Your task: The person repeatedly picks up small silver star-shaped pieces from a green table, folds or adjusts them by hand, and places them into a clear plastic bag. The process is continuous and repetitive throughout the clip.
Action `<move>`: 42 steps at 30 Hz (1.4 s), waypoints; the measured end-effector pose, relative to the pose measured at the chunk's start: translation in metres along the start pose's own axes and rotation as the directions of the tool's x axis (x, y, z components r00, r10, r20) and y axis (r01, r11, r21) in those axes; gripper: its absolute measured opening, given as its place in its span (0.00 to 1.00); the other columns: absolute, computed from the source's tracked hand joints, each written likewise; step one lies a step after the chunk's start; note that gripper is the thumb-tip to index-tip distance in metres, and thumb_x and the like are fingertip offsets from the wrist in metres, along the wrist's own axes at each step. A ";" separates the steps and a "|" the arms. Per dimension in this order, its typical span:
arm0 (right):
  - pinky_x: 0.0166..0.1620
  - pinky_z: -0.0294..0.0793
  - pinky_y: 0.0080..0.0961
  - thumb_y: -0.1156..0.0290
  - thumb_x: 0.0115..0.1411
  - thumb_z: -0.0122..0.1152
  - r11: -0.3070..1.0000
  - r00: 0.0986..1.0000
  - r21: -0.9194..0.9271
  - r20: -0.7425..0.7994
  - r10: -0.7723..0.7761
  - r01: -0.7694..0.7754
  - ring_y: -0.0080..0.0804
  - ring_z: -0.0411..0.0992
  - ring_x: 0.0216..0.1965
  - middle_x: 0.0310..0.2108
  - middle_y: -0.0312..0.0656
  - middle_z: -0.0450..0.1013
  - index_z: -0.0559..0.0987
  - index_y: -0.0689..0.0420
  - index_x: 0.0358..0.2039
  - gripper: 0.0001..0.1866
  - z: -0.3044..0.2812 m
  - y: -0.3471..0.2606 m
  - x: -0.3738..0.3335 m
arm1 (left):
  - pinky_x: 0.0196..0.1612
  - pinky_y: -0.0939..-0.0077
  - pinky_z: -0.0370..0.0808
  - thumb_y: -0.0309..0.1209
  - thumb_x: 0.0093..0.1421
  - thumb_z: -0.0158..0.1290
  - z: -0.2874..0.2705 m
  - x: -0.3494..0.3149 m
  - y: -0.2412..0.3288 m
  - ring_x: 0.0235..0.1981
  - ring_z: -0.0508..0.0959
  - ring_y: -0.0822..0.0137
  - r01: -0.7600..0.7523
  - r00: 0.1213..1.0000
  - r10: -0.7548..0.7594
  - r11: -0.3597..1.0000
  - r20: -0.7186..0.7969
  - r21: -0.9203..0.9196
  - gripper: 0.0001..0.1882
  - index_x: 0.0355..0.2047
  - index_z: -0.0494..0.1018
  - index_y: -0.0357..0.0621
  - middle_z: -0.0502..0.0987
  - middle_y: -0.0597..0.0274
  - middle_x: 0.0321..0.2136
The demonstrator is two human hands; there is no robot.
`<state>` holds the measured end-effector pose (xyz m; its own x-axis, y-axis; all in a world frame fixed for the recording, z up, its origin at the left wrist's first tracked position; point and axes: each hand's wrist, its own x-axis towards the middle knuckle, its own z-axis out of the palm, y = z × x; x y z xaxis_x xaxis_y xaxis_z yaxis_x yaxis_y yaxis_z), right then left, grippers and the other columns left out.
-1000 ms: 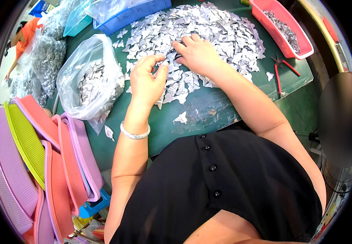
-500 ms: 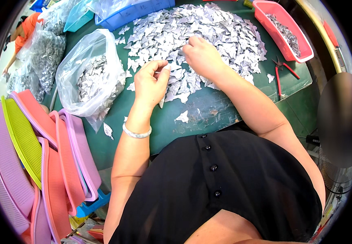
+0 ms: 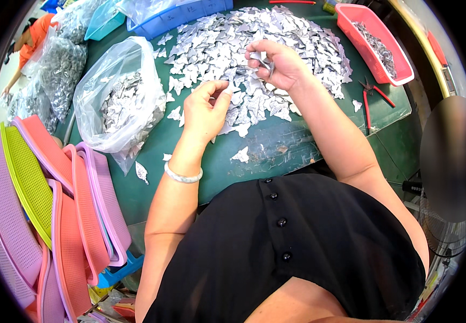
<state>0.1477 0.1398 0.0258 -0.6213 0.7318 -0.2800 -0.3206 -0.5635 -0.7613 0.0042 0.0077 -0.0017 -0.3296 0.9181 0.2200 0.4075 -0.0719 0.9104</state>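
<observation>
A large heap of small flat silver-grey metal pieces (image 3: 206,54), some shaped like butterflies, covers the far middle of the green table (image 3: 190,161). Over the right part of this heap, my right hand (image 3: 282,64) is turned palm inward, its fingers curled round a few of the pieces (image 3: 262,63). At the heap's near left edge is my left hand (image 3: 206,105), thumb and forefinger brought together. What lies at those fingertips blends with the pieces behind, so I cannot make it out. To the left, a clear plastic bag (image 3: 90,116) stands open with more such pieces inside.
Red-handled pliers (image 3: 367,107) and a pink basket (image 3: 405,72) of metal parts are at the right. A blue bin (image 3: 179,19) stands at the back. Stacked coloured baskets (image 3: 74,242) and filled plastic bags (image 3: 60,70) line the left, where a person in orange (image 3: 42,32) is partly visible.
My right hand has turned from fingers down on the heap to palm inward, with pieces now showing in it. My left hand has shifted slightly right.
</observation>
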 end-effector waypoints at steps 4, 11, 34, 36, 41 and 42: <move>0.17 0.63 0.12 0.62 0.57 0.48 0.968 0.972 0.184 0.190 0.137 -0.173 0.25 0.66 0.26 0.30 0.43 0.68 0.71 0.63 0.32 0.15 0.005 0.013 0.003 | 0.31 0.82 0.71 0.29 0.53 0.52 0.004 0.001 -0.003 0.28 0.74 0.75 0.010 1.000 -0.005 0.982 0.026 -0.190 0.14 0.39 0.71 0.34 0.75 0.60 0.30; 0.16 0.62 0.12 0.61 0.59 0.44 0.995 0.926 0.104 0.376 -0.039 0.000 0.26 0.67 0.27 0.32 0.45 0.69 0.70 0.64 0.35 0.17 0.010 0.028 -0.003 | 0.33 0.81 0.73 0.26 0.55 0.49 0.000 -0.002 0.008 0.29 0.75 0.72 0.428 0.903 -0.245 0.599 0.354 -0.677 0.16 0.45 0.65 0.35 0.74 0.60 0.30; 0.27 0.67 0.19 0.71 0.53 0.41 0.983 0.924 0.185 0.374 -0.081 0.011 0.29 0.68 0.33 0.44 0.52 0.67 0.67 0.65 0.46 0.19 0.006 0.029 -0.008 | 0.47 0.62 0.70 0.36 0.62 0.33 0.000 0.003 0.002 0.41 0.73 0.57 0.456 0.885 -0.228 0.246 0.406 -0.856 0.20 0.46 0.62 0.33 0.69 0.54 0.45; 0.28 0.67 0.19 0.72 0.53 0.41 0.983 0.926 0.181 0.370 -0.076 0.009 0.28 0.68 0.34 0.45 0.53 0.67 0.67 0.64 0.46 0.20 0.006 0.027 -0.009 | 0.47 0.63 0.71 0.36 0.62 0.33 -0.001 0.002 0.004 0.42 0.73 0.58 0.446 0.891 -0.214 0.254 0.400 -0.858 0.20 0.46 0.62 0.32 0.69 0.53 0.44; 0.23 0.68 0.18 0.75 0.53 0.42 0.995 0.964 0.094 0.255 -0.068 0.045 0.31 0.71 0.33 0.39 0.52 0.69 0.69 0.66 0.42 0.15 0.010 0.024 -0.013 | 0.44 0.73 0.71 0.26 0.59 0.41 0.000 -0.001 0.008 0.40 0.73 0.66 0.404 0.915 -0.215 0.501 0.342 -0.765 0.17 0.48 0.61 0.33 0.70 0.55 0.43; 0.22 0.67 0.17 0.76 0.53 0.44 0.997 0.971 0.058 0.231 -0.067 0.055 0.29 0.71 0.31 0.38 0.51 0.70 0.69 0.66 0.41 0.14 0.009 0.023 -0.013 | 0.44 0.75 0.71 0.23 0.57 0.42 0.001 -0.002 0.010 0.39 0.73 0.67 0.386 0.922 -0.218 0.564 0.320 -0.729 0.17 0.48 0.60 0.34 0.70 0.55 0.42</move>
<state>0.1424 0.1139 0.0177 -0.7464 0.6599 -0.0855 -0.3956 -0.5434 -0.7404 0.0098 0.0053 0.0066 -0.1207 0.9868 -0.1079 -0.5186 0.0300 0.8545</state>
